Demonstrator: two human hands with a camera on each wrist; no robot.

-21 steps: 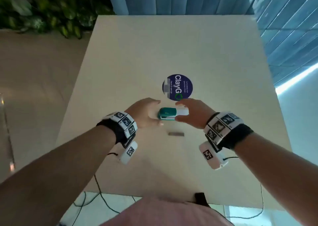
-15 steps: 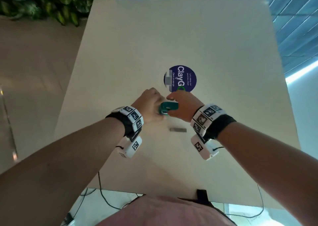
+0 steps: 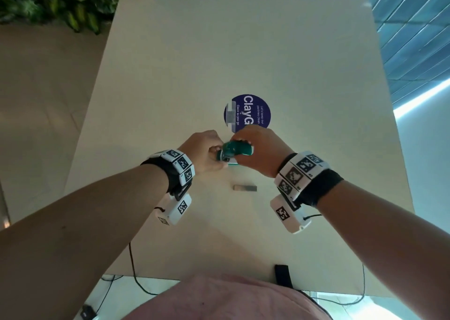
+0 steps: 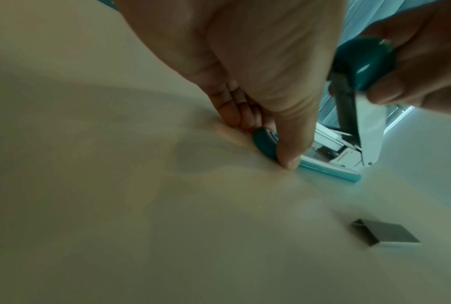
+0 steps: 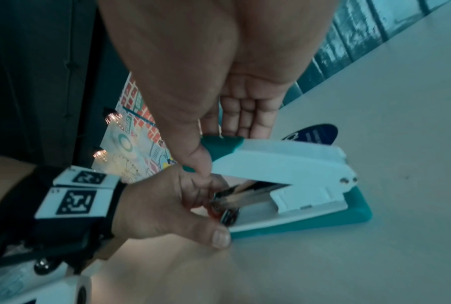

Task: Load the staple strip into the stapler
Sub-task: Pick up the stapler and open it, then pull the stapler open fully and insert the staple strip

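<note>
Left hand (image 5: 167, 207) pinches the stapler (image 5: 292, 185) base; right hand (image 5: 206, 86) grips its cover. Raise cover fully, exposing the channel for the staple strip (image 3: 245, 188).

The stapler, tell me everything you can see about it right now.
The stapler looks like plastic, teal and white, with a metal staple channel inside. Its teal base lies flat on the beige table, and the top cover is lifted, hinged at the far end. The right hand grips the cover's teal front. The left hand pinches the base's front end. The staple strip lies apart, nearer the person.
</note>
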